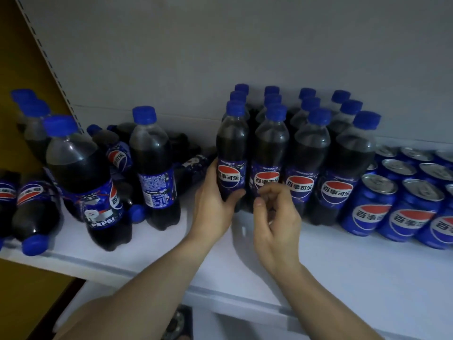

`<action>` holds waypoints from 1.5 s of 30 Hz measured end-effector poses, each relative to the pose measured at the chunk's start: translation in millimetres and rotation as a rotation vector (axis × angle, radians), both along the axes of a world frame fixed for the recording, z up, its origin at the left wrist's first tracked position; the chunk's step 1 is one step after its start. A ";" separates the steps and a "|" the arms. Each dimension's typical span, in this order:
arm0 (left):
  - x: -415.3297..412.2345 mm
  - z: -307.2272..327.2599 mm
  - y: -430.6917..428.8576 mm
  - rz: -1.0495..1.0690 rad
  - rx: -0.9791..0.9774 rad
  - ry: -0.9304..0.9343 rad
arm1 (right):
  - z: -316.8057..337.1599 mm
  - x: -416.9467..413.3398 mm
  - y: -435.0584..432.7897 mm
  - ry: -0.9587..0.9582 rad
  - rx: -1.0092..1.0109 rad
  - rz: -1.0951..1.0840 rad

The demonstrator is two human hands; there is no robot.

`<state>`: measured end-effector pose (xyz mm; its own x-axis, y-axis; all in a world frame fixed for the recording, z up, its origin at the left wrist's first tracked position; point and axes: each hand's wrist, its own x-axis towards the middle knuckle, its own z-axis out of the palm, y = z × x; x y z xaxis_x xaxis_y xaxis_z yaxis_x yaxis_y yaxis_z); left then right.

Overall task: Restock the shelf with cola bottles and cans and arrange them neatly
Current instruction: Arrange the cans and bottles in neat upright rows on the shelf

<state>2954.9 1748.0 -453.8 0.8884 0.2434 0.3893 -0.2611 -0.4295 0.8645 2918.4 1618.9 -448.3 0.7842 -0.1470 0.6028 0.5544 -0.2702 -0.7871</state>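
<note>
The left hand is clamped on the dark plastic cola bottle with blue cap and blue label; the thumb lies across the lower front, and the fingers wrap round the bottle's left side. We take this gripped bottle as the reference; it stands upright on the white shelf board, logo facing forward.

The right hand sits just right of the reference, low in front of the neighbouring upright bottle; its fingers are curled together with nothing visible in them; we cannot tell whether the fingertips touch that bottle's label.

The reference forms the front left corner of the block of matching blue-capped bottles; the block runs right of and behind it in four columns, packed close, front labels forward. Just beyond the block's right side stand the blue aluminium cans with silver tops, in tight rows.

Left of the reference, apart from it, we find the single upright bottle with its printed back label showing; further left, the larger bottle marked PEPSI, tilted; around these, the bottles lying on their sides. Behind the reference rises the white back panel.
</note>
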 end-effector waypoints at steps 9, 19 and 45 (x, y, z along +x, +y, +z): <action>9.2 -16.8 -0.1 -0.060 -0.119 0.069 | -12.3 12.8 -1.2 0.219 -0.147 0.097; -2.2 -15.4 2.0 -0.081 -0.208 0.086 | -16.2 14.4 1.0 0.197 -0.217 0.046; -141.9 34.2 143.4 0.180 -0.279 -0.321 | 29.2 2.4 117.3 0.279 -0.355 0.224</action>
<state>2813.0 1891.4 -419.6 0.6676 0.5174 0.5354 -0.4770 -0.2549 0.8411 2920.7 1736.2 -419.2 0.9113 0.2197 0.3481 0.4112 -0.4468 -0.7945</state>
